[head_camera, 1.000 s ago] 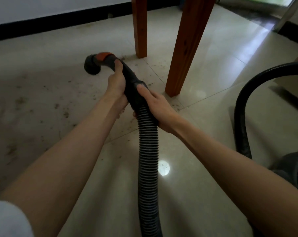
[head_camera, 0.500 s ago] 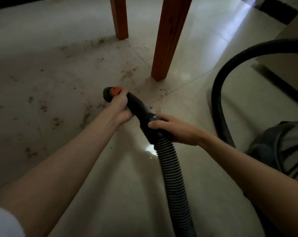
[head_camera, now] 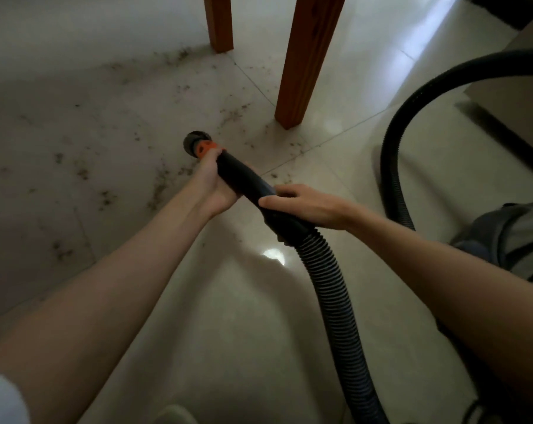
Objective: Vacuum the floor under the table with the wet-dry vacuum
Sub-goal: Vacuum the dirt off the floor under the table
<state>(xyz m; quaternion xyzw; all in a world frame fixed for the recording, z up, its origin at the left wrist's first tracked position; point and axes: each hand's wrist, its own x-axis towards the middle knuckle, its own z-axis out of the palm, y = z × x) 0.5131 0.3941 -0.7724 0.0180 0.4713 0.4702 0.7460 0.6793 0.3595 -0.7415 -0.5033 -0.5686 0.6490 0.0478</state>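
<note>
A black vacuum hose handle [head_camera: 243, 179] ends in a round nozzle [head_camera: 194, 143] with an orange collar, held low over the pale tiled floor [head_camera: 243, 332]. My left hand [head_camera: 211, 185] grips the handle just behind the collar. My right hand [head_camera: 302, 203] grips it further back, where the ribbed hose [head_camera: 329, 276] begins. Dark crumbs of dirt [head_camera: 164, 182] lie scattered left of and beyond the nozzle, toward the two wooden table legs [head_camera: 308, 59].
The hose loops in a wide black arc [head_camera: 412, 96] on the right to the grey vacuum body [head_camera: 510, 237] at the right edge. A second table leg [head_camera: 219, 22] stands further back. A low ledge [head_camera: 510, 96] runs along the right.
The nozzle has been drawn back from near the far table leg toward me, leaving more dirt visible beyond it. Both hands kept their grip on the handle.
</note>
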